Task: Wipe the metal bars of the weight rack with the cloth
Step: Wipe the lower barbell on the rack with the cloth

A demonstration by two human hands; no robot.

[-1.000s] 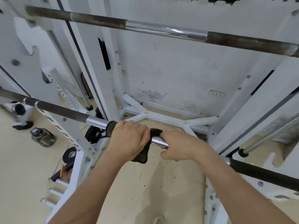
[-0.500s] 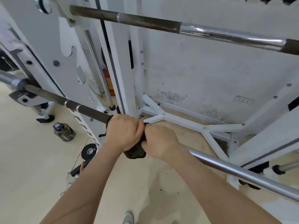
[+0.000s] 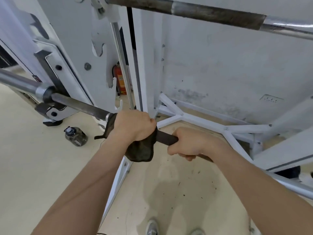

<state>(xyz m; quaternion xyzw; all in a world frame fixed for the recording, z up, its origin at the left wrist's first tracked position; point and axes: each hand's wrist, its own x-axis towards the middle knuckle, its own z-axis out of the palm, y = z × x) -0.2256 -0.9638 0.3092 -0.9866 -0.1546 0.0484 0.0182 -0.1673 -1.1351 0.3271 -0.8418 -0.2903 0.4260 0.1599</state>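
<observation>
Lower bar (image 3: 166,139) here: dark matt metal with a rough, knurled look, turning to bright polished steel at its left end. The cloth (image 3: 140,152) wrapped on it is soft, dull, dark brownish fabric. Up top, the upper bar (image 3: 211,14) shows brown, pitted, rusty-looking metal, then glossy chrome to the right. White painted rack frame (image 3: 186,118), smooth with a slight sheen. 1 chrome guide rod (image 3: 122,61), mirror-bright. Wall (image 3: 220,65) chalky and stained. Floor (image 3: 33,158) pale, smooth, speckled.

Bare left hand (image 3: 133,126) and right hand (image 3: 188,143) — grey sneakers (image 3: 152,228) below.
</observation>
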